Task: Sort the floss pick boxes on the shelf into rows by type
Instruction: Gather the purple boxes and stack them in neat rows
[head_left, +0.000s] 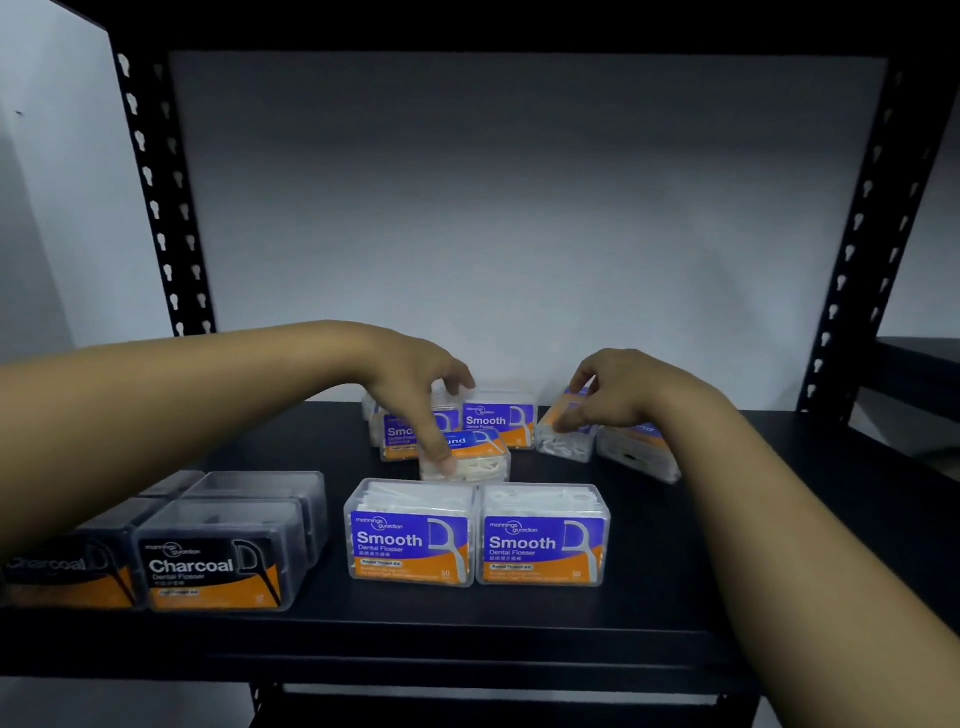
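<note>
Black metal shelving (519, 639) against a pale wall holds the boxes. Nearest the front edge, 2 Charcoal boxes (208, 561) sit at the left with more behind them, and 2 Smooth boxes (478, 535) stand side by side at the centre, touching. Behind these, the left hand (415, 384) pinches a tilted blue-label box (467, 457), thumb on its front face and fingers over the top. Farther back stand 2 more Smooth boxes (457, 423). To the right, the right hand (618, 395) closes on a tipped box (563, 431), probably another blue-label type, though blur hides the print. Beside it lies a fallen box (639, 452). Clear plastic looks light, stiff and slick, so pinching opposite flat faces suits best.
</note>
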